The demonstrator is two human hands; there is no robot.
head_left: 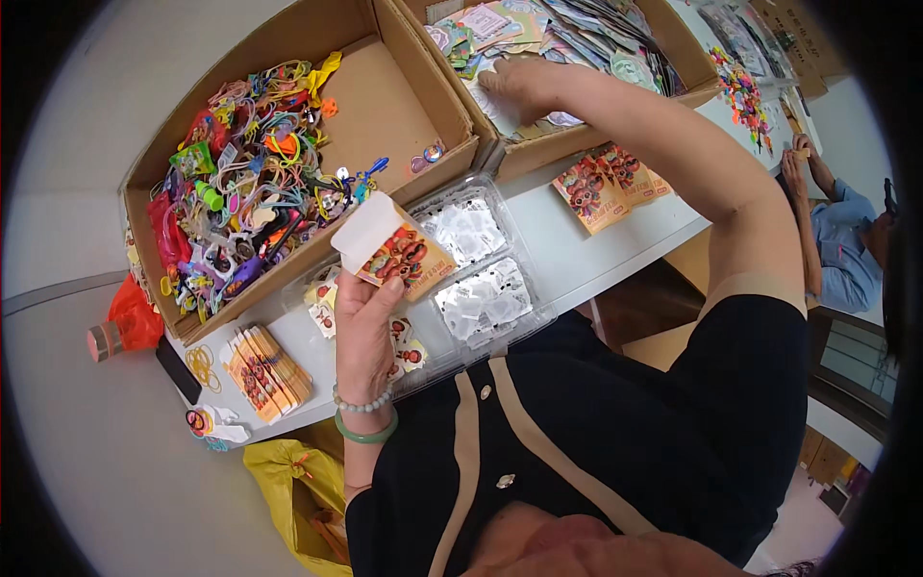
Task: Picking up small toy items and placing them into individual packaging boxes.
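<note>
Holding an opened orange packet (pixel 423 260), with many cards (pixel 601 43) left.
Head view: left hand (pixel 368 313) pinches the packet near a clear tray (pixel 520 238) of white pieces (pixel 486 298); right hand (pixel 524 85) dips into the card box (pixel 529 152), its grip unclear. Stacked packets (pixel 267 375) look finished; loose packets (pixel 591 192), I cannot tell. Trinkets (pixel 250 188) part-fill the other box (pixel 385 87).

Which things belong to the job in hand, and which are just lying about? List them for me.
Likely part of the job:
open orange packet in the left hand
paper pieces by the right hand
trinkets
small white pieces
stacked orange packets

Seemingly just lying about:
black phone-like slab
red bag
yellow bag
</note>
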